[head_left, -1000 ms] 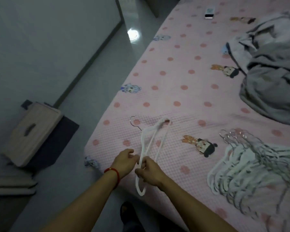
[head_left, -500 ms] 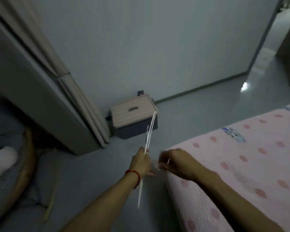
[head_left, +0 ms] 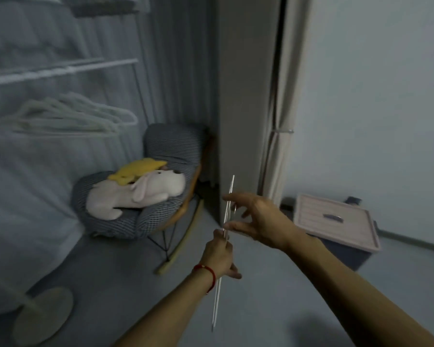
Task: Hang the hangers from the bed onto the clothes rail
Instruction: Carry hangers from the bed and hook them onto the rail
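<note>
My left hand (head_left: 219, 256), with a red cord at the wrist, grips white hangers (head_left: 229, 196) seen edge-on and held upright in front of me. My right hand (head_left: 257, 216) hovers at their upper part with spread fingers, thumb and forefinger on either side of the metal hook; I cannot tell if they touch it. The white clothes rail (head_left: 60, 70) runs across the upper left, and several white hangers (head_left: 73, 116) hang from it. The bed is out of view.
A striped rocking chair (head_left: 171, 146) holds a white plush dog (head_left: 138, 194) and a yellow toy (head_left: 138, 169). A cream curtain and wall edge (head_left: 246, 96) stand ahead. A lidded storage box (head_left: 336, 221) sits at right, the rack's round base (head_left: 43, 314) at lower left.
I have turned left from the bed to the clothes rack, carrying the hangers in my left hand. My right hand has opened and risen to the hook end.
</note>
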Demonstrator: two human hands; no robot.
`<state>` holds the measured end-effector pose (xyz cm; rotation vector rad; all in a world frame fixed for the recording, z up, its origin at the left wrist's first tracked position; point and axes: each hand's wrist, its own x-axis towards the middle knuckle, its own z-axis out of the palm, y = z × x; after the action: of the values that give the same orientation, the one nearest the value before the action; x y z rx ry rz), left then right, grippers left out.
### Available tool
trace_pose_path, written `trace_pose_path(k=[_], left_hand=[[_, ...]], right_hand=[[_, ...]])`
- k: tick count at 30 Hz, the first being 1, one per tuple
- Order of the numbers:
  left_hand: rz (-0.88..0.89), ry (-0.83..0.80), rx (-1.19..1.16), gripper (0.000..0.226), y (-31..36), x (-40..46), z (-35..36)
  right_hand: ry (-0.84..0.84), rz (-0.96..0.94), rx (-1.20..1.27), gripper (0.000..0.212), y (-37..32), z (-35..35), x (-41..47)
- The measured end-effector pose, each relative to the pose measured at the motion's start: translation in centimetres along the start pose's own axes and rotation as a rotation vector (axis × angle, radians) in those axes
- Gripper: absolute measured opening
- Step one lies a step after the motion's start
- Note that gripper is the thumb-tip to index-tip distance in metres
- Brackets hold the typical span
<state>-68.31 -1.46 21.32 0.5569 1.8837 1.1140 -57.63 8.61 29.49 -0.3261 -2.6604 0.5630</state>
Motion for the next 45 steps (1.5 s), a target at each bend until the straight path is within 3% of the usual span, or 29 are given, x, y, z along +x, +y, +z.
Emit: trace_pose_path(k=[4,11,13,16,20,22,25,29,34,38,42,45], left_hand=[[-0.069,0.059,-0.119,0.049,-2.1,1.7,-9.5],[-0.08,0.31,-0.276,0.031,-4.8,2.8,-22.5],[-0.083,0.398,-0.259,0.034,-5.7,3.9,-25.5],[-0.091,0.537,-0.104,0.031,-7.5,7.7,-30.6],[-0.136,0.702,-0.088,0.037,-2.6,8.1,-35.6],[-0.173,0.742,-0.089,0.064,-0.8,9.1,-38.1],[-0.13,0.755,-0.062,0.075,2.9,9.3,-40.9],[-0.098,0.8,0.036,0.097,7.2,9.0,-44.8],[0.234,1.219,0.417,0.056,10.9,6.7,-51.2],[0.371,1.431,0.884,0.049,12.9,5.4,-57.0],[0.314,1.403,1.168,0.06,13.9,5.3,-61.7],[0.29,1.339,1.196,0.068,13.7,6.1,-63.7]], right_hand=[[-0.067,0.008,0.231,0.09,-3.9,5.4,7.0],[-0.229,0.027,0.309,0.058,-6.9,15.2,15.0],[-0.377,0.036,0.33,0.047,-7.3,17.9,17.1],[-0.67,0.123,0.446,0.056,-8.6,21.4,19.8],[-0.904,0.2,0.743,0.037,-10.8,22.9,24.4],[-0.906,0.202,0.84,0.036,-11.2,23.0,27.0],[-0.826,0.154,0.853,0.039,-11.7,22.8,31.2],[-0.782,0.164,0.876,0.07,-12.4,20.7,37.6],[-0.762,0.099,0.987,0.044,-12.4,17.1,45.4],[-0.751,0.067,0.881,0.046,-13.8,15.5,49.9],[-0.75,0.087,0.833,0.048,-14.5,15.4,52.5],[-0.779,0.142,0.81,0.05,-14.6,16.1,53.1]])
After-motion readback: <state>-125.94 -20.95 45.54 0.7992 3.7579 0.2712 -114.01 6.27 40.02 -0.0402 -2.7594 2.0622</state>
